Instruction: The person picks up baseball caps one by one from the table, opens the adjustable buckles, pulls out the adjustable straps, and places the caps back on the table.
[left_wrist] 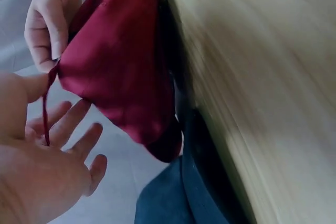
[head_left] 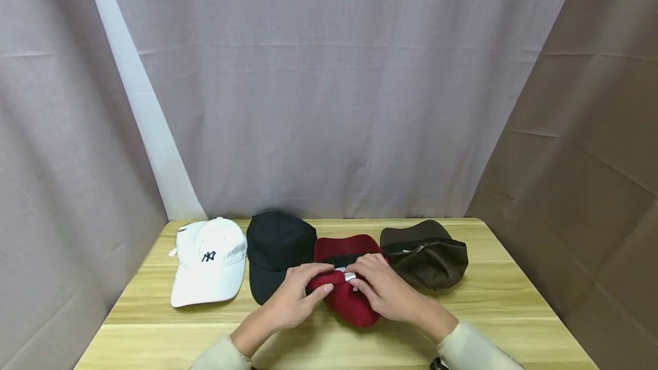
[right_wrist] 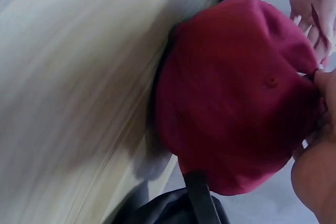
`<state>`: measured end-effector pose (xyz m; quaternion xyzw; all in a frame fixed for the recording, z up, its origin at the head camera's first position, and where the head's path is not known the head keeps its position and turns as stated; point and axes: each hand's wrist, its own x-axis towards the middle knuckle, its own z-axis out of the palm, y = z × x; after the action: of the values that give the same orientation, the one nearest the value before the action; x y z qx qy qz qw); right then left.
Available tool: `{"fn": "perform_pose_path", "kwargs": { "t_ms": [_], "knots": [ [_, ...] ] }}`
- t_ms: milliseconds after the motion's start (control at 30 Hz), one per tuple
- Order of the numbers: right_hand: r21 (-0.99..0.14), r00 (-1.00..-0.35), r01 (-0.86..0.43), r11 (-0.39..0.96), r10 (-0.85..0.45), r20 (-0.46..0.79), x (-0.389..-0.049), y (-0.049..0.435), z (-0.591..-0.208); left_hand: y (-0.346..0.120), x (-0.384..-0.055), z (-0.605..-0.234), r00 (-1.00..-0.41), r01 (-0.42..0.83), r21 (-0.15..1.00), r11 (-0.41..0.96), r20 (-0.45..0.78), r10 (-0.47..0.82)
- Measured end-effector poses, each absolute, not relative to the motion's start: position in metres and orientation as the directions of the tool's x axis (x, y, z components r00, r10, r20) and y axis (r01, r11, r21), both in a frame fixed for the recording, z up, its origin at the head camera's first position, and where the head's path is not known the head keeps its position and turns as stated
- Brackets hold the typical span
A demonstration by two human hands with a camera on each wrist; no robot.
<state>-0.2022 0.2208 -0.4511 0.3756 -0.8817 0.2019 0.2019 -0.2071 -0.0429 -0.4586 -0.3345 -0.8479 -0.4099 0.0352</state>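
A dark red cap (head_left: 354, 308) lies in front of me, its brim (head_left: 345, 246) pointing to the back of the table and its opening turned up. From the left, my left hand (head_left: 297, 297) pinches the cap's red strap (left_wrist: 46, 109) between thumb and fingers; the strap's end hangs across the palm in the left wrist view. My right hand (head_left: 389, 292) grips the cap's back edge beside a small silver buckle (head_left: 350, 276). In the right wrist view the rounded crown (right_wrist: 236, 93) faces the camera, and the right fingertips are partly hidden behind the cap's edge.
A black cap (head_left: 277, 244) sits just left of the red one, close to my left hand. Farther left is a white cap (head_left: 209, 264) with dark lettering. A brown cap (head_left: 432, 264) lies to the right, opening up. Grey curtain (head_left: 334, 101) hangs behind the wooden table (head_left: 504, 313).
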Motion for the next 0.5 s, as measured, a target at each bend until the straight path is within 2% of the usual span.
{"fn": "perform_pose_path", "kwargs": {
  "t_ms": [133, 267, 367, 500],
  "knots": [
    [-0.232, -0.608, -0.774, 0.589, -0.590, 0.532, -0.198, 0.220, -0.450, -0.034, -0.209, -0.457, -0.752, 0.605, 0.681, 0.413, 0.318, 0.578],
    [-0.249, -0.579, -0.801, 0.544, -0.600, 0.552, -0.194, 0.219, -0.447, -0.030, -0.212, -0.454, -0.742, 0.569, 0.752, 0.334, 0.293, 0.603],
    [-0.280, -0.618, -0.769, 0.574, -0.561, 0.551, -0.190, 0.217, -0.447, -0.028, -0.213, -0.454, -0.746, 0.526, 0.802, 0.285, 0.274, 0.606],
    [-0.330, -0.689, -0.697, 0.637, -0.466, 0.555, -0.186, 0.216, -0.448, -0.024, -0.212, -0.453, -0.763, 0.503, 0.814, 0.290, 0.261, 0.591]
  ]
}}
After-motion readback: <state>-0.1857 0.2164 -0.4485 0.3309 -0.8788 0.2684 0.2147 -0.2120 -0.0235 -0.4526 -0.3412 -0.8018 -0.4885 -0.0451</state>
